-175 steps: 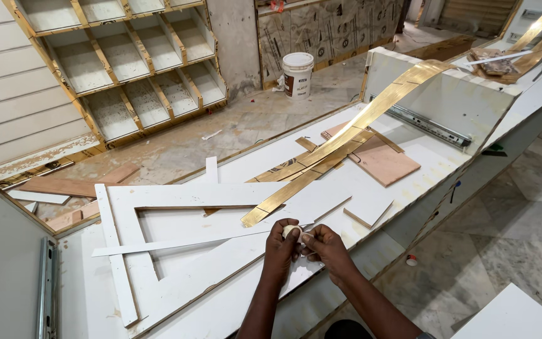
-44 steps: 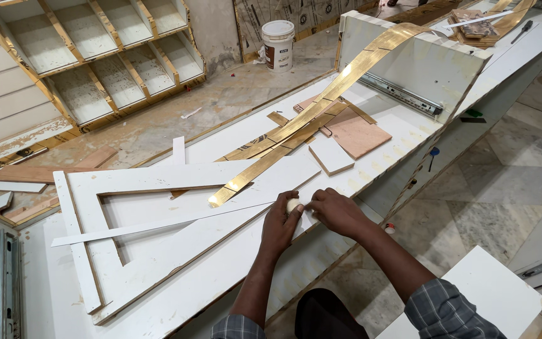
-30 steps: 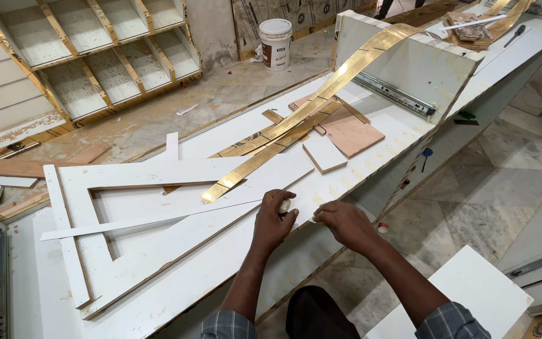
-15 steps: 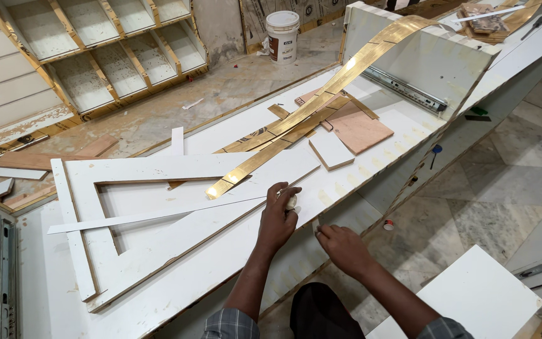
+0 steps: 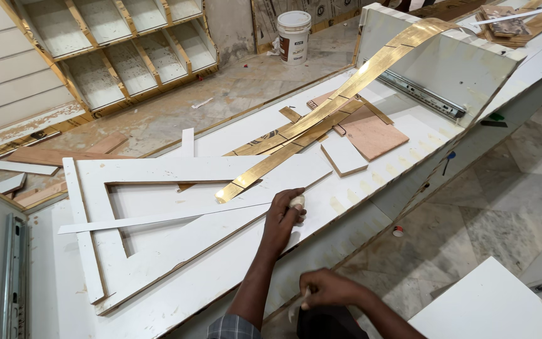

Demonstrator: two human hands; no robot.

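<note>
Left hand (image 5: 281,216) fingers clenched on small pale lump (image 5: 297,201) — half hidden | right hand (image 5: 329,290) fingers pinching thin strip (image 5: 296,305)

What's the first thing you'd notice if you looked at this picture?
The long shiny gold strips stand out first, running across the white workbench and curving up onto the upright white panel at top right. Next comes the big white triangular frame lying flat, with the left hand pressing a small pale thing at its edge.

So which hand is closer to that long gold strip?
The left hand, resting on the white panel just below the gold strip's lower end. The right hand is pulled back off the bench.
</note>
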